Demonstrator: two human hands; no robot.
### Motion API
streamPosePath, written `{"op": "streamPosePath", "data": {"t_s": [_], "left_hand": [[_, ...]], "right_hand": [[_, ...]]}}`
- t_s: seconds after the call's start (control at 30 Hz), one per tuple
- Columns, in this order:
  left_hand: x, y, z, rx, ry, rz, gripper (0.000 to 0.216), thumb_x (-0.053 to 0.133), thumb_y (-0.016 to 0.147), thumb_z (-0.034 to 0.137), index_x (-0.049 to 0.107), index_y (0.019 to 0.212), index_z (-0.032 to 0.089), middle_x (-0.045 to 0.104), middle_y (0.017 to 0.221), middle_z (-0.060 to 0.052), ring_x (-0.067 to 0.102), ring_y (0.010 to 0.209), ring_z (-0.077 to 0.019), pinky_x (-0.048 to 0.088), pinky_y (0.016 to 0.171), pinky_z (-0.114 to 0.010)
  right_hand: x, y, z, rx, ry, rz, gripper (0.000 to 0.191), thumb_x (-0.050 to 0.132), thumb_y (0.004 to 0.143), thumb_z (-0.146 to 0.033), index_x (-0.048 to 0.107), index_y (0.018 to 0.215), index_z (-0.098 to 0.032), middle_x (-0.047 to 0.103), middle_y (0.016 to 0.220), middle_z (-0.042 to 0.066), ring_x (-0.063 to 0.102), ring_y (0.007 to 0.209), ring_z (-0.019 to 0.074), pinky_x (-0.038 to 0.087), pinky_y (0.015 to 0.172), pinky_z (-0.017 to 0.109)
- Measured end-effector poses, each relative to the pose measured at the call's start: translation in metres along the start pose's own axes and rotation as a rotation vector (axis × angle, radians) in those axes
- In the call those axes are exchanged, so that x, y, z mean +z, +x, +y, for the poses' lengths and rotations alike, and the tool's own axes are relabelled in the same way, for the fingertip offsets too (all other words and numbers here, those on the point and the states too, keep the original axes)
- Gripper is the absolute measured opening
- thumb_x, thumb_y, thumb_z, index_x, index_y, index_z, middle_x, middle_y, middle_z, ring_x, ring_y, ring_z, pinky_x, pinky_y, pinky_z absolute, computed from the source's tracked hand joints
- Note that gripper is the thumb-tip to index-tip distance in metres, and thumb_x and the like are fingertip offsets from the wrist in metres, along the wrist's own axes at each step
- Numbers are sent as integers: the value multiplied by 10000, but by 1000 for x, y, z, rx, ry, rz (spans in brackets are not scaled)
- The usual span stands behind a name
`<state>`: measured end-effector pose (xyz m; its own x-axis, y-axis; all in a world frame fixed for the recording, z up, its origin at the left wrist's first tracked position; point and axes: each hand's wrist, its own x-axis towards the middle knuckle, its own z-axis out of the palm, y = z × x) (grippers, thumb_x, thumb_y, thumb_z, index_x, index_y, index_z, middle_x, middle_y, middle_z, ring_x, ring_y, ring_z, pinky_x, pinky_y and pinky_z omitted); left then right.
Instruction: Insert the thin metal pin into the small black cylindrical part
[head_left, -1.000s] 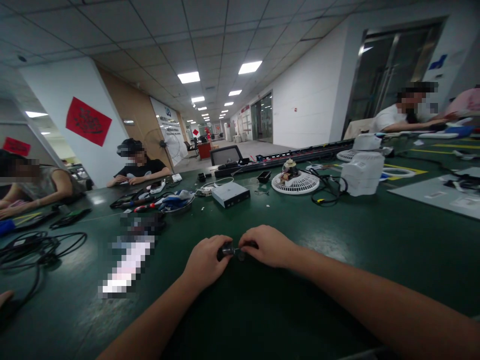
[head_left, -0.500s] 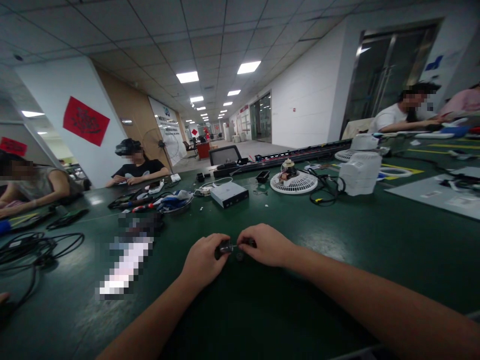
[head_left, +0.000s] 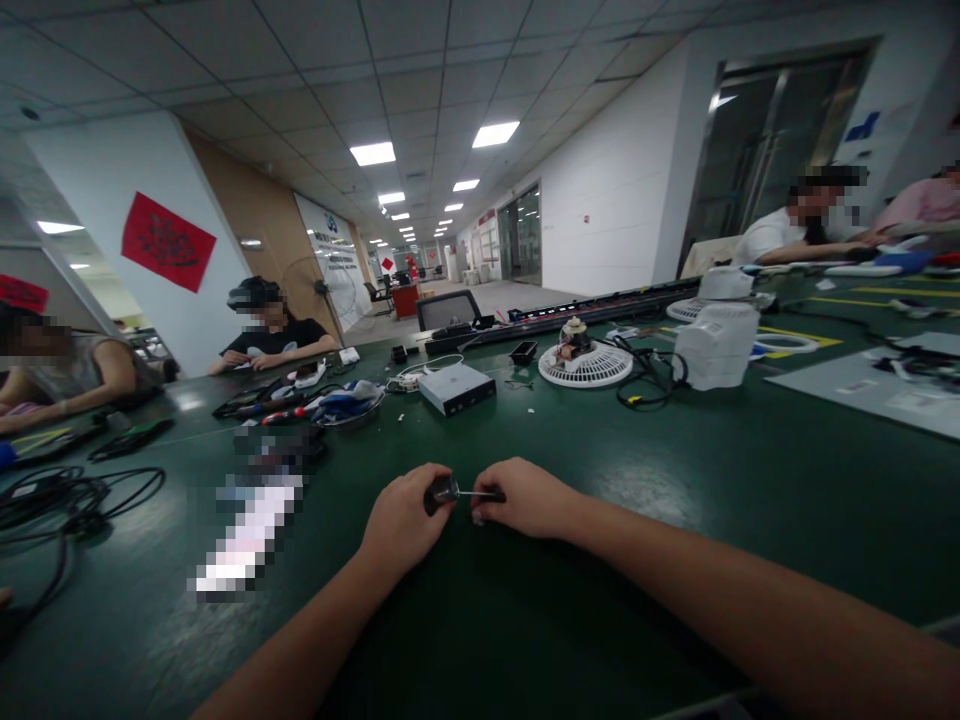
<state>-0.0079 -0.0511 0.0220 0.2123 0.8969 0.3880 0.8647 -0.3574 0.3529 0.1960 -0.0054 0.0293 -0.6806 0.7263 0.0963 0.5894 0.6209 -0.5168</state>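
Observation:
Both my hands rest on the dark green table [head_left: 675, 520] in front of me. My left hand [head_left: 405, 520] is closed round a small dark round part [head_left: 439, 491]. A thin metal pin [head_left: 469, 493] runs from that part to the right. My right hand [head_left: 529, 497] pinches a small dark piece [head_left: 491, 495] at the pin's other end. The two hands sit a few centimetres apart, with the pin showing between them.
Beyond my hands lie a grey box [head_left: 457, 387], a white fan grille [head_left: 585, 365], a white fan housing [head_left: 716, 345] and black cables [head_left: 67, 495]. Other people sit at the left [head_left: 270, 335] and far right [head_left: 795, 230].
My hands have drawn a little apart. The thin pin between the two dark pieces is now exposed, where before the pieces were close together.

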Motion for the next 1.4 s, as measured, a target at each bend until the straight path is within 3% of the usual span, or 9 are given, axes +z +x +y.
{"op": "streamPosePath", "data": {"t_s": [0.23, 0.37, 0.47, 0.67, 0.93, 1.1, 1.4], "left_hand": [[0, -3, 1, 117, -66, -98, 335, 692, 782, 260, 626, 1110, 244, 691, 1009, -28, 631, 899, -211, 490, 784, -331], [0, -5, 0, 140, -111, -98, 345, 699, 795, 299, 612, 1124, 240, 680, 992, -28, 624, 887, -205, 485, 776, -329], [-1, -5, 0, 140, -112, -89, 337, 701, 798, 309, 611, 1115, 239, 675, 982, -30, 620, 885, -205, 485, 777, -330], [-3, -6, 1, 166, -107, -96, 327, 680, 820, 307, 600, 1131, 242, 671, 998, -32, 612, 901, -205, 485, 781, -328], [-2, -7, 1, 220, -93, -92, 350, 703, 801, 296, 603, 1132, 244, 667, 997, -34, 604, 903, -206, 473, 778, -323], [-3, -8, 1, 272, -63, -100, 316, 710, 789, 292, 616, 1086, 237, 664, 965, -33, 598, 888, -205, 462, 777, -324], [-3, -7, 1, 314, -51, -97, 275, 685, 809, 299, 620, 1068, 231, 668, 967, -42, 600, 887, -208, 461, 778, -329]], "right_hand": [[-5, 0, -4, -26, 95, 228, 140, 623, 851, -273, 722, 923, -204, 716, 848, 23, 630, 757, 155, 428, 650, 253], [-8, -2, -7, -155, 90, 270, 87, 671, 818, -218, 728, 875, -187, 689, 903, 34, 613, 799, 147, 436, 713, 259], [-8, -3, -8, -183, 97, 256, 69, 686, 804, -203, 721, 858, -181, 665, 924, 35, 601, 794, 139, 434, 713, 258], [-4, -2, -3, -71, 185, 211, 137, 687, 807, -292, 667, 891, -186, 662, 801, 2, 576, 675, 126, 396, 591, 240], [-4, 0, 7, -130, 410, 73, 194, 708, 773, -300, 615, 880, -167, 643, 769, -14, 584, 677, 124, 428, 597, 229], [-5, -3, 6, -181, 303, 54, 186, 697, 767, -321, 623, 830, -162, 596, 711, -27, 537, 627, 107, 391, 556, 215], [-7, -5, -3, -177, 128, 143, 116, 663, 794, -282, 637, 827, -174, 623, 731, -12, 538, 627, 106, 357, 559, 214]]}}
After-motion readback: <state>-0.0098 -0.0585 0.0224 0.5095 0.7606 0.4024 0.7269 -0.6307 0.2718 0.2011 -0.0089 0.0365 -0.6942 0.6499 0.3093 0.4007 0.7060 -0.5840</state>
